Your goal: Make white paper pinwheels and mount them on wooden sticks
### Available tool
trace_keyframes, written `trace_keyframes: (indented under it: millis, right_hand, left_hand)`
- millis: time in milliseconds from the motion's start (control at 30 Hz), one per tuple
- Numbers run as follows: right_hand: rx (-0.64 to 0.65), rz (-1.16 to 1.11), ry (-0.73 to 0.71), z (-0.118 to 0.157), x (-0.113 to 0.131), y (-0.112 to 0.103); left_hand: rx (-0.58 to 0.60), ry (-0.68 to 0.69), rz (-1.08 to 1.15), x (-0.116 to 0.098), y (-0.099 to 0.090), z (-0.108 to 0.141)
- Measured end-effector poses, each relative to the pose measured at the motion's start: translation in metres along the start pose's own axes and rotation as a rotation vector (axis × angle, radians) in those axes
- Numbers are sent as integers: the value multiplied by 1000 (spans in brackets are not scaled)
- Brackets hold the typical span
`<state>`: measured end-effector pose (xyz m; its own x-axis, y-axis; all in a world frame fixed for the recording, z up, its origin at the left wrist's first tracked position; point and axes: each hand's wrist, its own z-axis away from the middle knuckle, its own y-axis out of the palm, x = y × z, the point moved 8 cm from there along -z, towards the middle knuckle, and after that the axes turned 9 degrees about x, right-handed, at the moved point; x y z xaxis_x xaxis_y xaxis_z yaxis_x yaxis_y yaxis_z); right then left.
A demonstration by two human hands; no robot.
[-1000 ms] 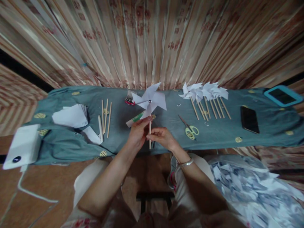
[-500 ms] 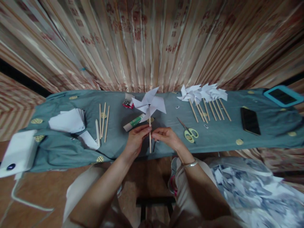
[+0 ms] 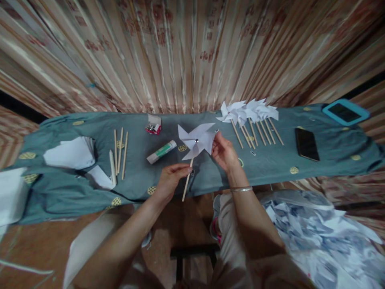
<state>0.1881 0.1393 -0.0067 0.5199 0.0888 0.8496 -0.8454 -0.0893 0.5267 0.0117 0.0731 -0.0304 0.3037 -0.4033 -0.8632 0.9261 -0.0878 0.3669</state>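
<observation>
A white paper pinwheel on a wooden stick, with a shiny pin at its centre, is held tilted above the table. My left hand pinches the stick below the blades between thumb and fingers. My right hand, a bangle on its wrist, is closed at the pinwheel's right blade; part of its fingertips is hidden by the paper. Left of the pinwheel lies a glue stick with a green label. Behind that stands a small red box of metal pins. Scissors are mostly hidden behind my right wrist.
Finished pinwheels lie in a row at the back right. A phone and a blue-framed tablet are farther right. Leftward are loose sticks, a paper stack and a white box. A clear bag of paper pieces sits below right.
My right hand has left the stick and moved up and right to the blade. The pinwheel has tilted to the right, with my left hand still on its stick. The view has shifted slightly.
</observation>
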Motion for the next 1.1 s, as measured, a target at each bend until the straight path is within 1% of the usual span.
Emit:
trace_keyframes:
  millis: [100, 433, 567, 667, 833, 933, 1100]
  right_hand:
    - [-4, 40, 11, 2, 1, -2]
    - [47, 95, 107, 5, -7, 0]
    - [66, 113, 128, 8, -5, 7]
    - [95, 112, 114, 9, -2, 13]
    - [47, 145, 101, 8, 0, 12]
    - [45, 163, 110, 8, -2, 11]
    - [31, 123, 118, 8, -5, 11]
  left_hand:
    - [0, 3, -22, 0, 0, 3]
    - [-22, 45, -55, -6, -3, 2]
    - [-23, 38, -59, -7, -2, 2]
    - [-27, 30, -58, -6, -2, 3]
    - [-7, 33, -91, -4, 0, 2]
    - [-2, 32, -108, -3, 0, 1]
    - [13, 44, -151, -3, 2, 1]
